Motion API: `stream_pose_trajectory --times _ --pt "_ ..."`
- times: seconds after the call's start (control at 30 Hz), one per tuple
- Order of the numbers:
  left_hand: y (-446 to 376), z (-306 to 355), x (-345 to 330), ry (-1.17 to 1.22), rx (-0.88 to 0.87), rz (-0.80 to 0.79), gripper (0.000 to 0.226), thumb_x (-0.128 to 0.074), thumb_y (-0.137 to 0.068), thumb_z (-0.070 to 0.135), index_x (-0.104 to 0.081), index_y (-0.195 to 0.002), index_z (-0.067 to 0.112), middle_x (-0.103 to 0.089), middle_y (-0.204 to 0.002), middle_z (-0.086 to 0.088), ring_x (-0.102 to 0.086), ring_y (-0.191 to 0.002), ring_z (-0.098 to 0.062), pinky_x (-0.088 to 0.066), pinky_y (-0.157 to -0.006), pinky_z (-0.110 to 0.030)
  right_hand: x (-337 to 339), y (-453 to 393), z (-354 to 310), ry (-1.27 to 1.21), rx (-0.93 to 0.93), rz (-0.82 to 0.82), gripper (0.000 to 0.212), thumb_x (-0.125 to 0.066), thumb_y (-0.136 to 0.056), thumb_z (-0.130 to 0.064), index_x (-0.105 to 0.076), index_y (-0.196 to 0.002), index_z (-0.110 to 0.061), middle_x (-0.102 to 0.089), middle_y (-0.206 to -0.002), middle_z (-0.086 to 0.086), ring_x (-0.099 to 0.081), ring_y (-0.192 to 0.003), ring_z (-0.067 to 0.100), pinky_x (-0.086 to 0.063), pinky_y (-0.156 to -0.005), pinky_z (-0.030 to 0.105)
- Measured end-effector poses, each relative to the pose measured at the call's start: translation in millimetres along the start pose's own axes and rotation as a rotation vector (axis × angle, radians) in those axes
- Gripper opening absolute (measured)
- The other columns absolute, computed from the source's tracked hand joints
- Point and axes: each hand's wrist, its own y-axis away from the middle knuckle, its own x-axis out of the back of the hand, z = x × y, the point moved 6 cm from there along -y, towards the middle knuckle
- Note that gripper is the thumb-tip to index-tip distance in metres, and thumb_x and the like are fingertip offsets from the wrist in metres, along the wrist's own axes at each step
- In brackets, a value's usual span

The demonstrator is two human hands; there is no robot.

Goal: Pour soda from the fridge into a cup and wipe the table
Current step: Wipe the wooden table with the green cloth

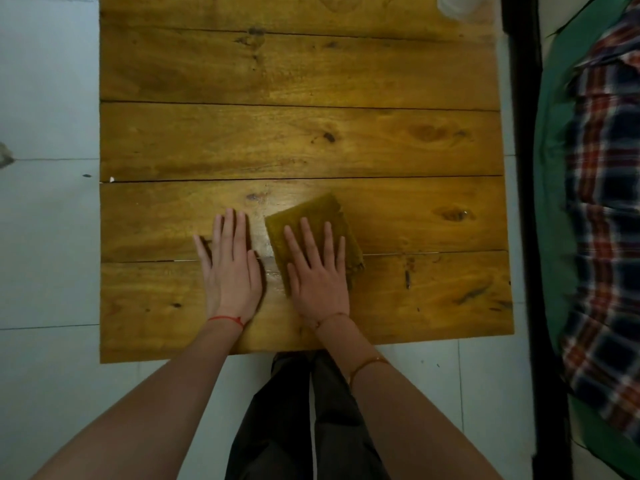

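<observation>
A folded mustard-yellow cloth lies on the wooden plank table, near its front edge. My right hand presses flat on the cloth with its fingers spread. Just left of the cloth, my left hand rests flat on the bare wood with its fingers apart, holding nothing. A wet shiny streak shows between the two hands. At the table's far right corner the edge of a pale translucent cup is cut off by the frame. No soda bottle is in view.
A bed with a black frame, green sheet and plaid fabric runs along the table's right side. Pale floor tiles surround the table on the left and front. My dark trousers show below the table's front edge.
</observation>
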Motion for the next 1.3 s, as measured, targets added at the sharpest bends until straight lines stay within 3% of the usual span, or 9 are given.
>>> stream_pose_trajectory --times 0.13,0.3,0.6,0.83,0.93,1.0,1.1,1.2,1.3 --pt "21 2 -5 -0.011 0.006 -0.033 0.059 -0.021 -0.101 0.025 -0.004 -0.157 0.016 -0.001 -0.166 -0.001 0.007 -0.152 -0.016 0.001 -0.121 -0.056 -7 44 12 0.019 0.088 -0.04 0.057 -0.024 -0.104 -0.043 -0.001 -0.156 -0.035 0.003 -0.165 -0.005 0.01 -0.151 0.03 -0.005 -0.122 0.054" --pt "37 19 -13 0.003 -0.005 -0.06 0.06 -0.021 -0.101 0.025 -0.002 -0.157 0.016 0.003 -0.166 -0.001 0.008 -0.152 -0.017 0.001 -0.121 -0.057 5 63 67 0.019 -0.046 -0.038 0.057 -0.021 -0.104 -0.044 0.0 -0.155 -0.035 0.004 -0.165 -0.005 0.011 -0.151 0.029 -0.005 -0.122 0.053" --pt "35 29 -12 0.014 -0.03 -0.047 0.058 -0.022 -0.103 0.025 -0.003 -0.157 0.017 0.002 -0.166 -0.002 0.009 -0.152 -0.016 0.002 -0.121 -0.057 50 -41 105 -0.057 -0.316 0.074 0.058 -0.018 -0.104 -0.04 0.005 -0.155 -0.032 0.014 -0.164 -0.001 0.017 -0.148 0.036 0.01 -0.119 0.054" --pt "41 18 -6 0.054 0.039 0.01 0.056 -0.022 -0.102 0.024 -0.013 -0.157 0.014 -0.005 -0.165 -0.003 0.003 -0.153 -0.018 0.003 -0.122 -0.052 36 -66 26 0.041 -0.049 -0.038 0.058 -0.015 -0.103 -0.042 0.011 -0.154 -0.033 0.019 -0.163 -0.002 0.02 -0.147 0.037 0.008 -0.118 0.058" --pt "47 16 1 0.08 0.114 0.062 0.051 -0.029 -0.102 0.021 -0.026 -0.152 0.014 -0.024 -0.159 -0.007 -0.021 -0.146 -0.025 -0.014 -0.121 -0.048 22 -43 5 0.02 0.032 -0.096 0.058 -0.016 -0.103 -0.043 0.01 -0.154 -0.035 0.019 -0.163 -0.004 0.023 -0.147 0.035 0.011 -0.118 0.057" --pt "49 17 5 0.099 0.178 0.083 0.044 -0.037 -0.101 0.018 -0.039 -0.145 0.013 -0.039 -0.146 -0.01 -0.035 -0.131 -0.028 -0.03 -0.109 -0.049 17 -24 0 -0.009 0.058 -0.137 0.058 -0.018 -0.103 -0.043 0.007 -0.154 -0.037 0.018 -0.163 -0.005 0.023 -0.147 0.034 0.013 -0.118 0.056" --pt "51 22 4 0.117 0.249 0.054 0.027 -0.044 -0.099 0.021 -0.055 -0.123 0.012 -0.053 -0.119 -0.011 -0.045 -0.111 -0.029 -0.037 -0.092 -0.044 19 0 4 -0.092 0.116 -0.184 0.056 -0.025 -0.104 -0.039 -0.004 -0.155 -0.036 0.011 -0.164 -0.007 0.021 -0.148 0.03 0.013 -0.119 0.049" --pt "47 30 -1 0.221 0.325 -0.008 0.024 -0.051 -0.096 0.032 -0.06 -0.11 0.015 -0.057 -0.107 -0.006 -0.046 -0.105 -0.025 -0.039 -0.09 -0.042 44 8 21 -0.395 0.049 -0.073 0.047 -0.039 -0.103 -0.027 -0.035 -0.149 -0.023 -0.023 -0.16 0.001 -0.011 -0.15 0.023 -0.01 -0.121 0.038" --pt "40 37 -5 0.318 0.441 -0.028 0.03 -0.064 -0.087 0.043 -0.061 -0.102 0.017 -0.06 -0.099 -0.002 -0.05 -0.102 -0.024 -0.044 -0.09 -0.044 73 5 58 -0.528 -0.222 0.152 0.032 -0.052 -0.097 -0.019 -0.054 -0.129 -0.011 -0.054 -0.128 0.007 -0.048 -0.12 0.022 -0.043 -0.097 0.03"
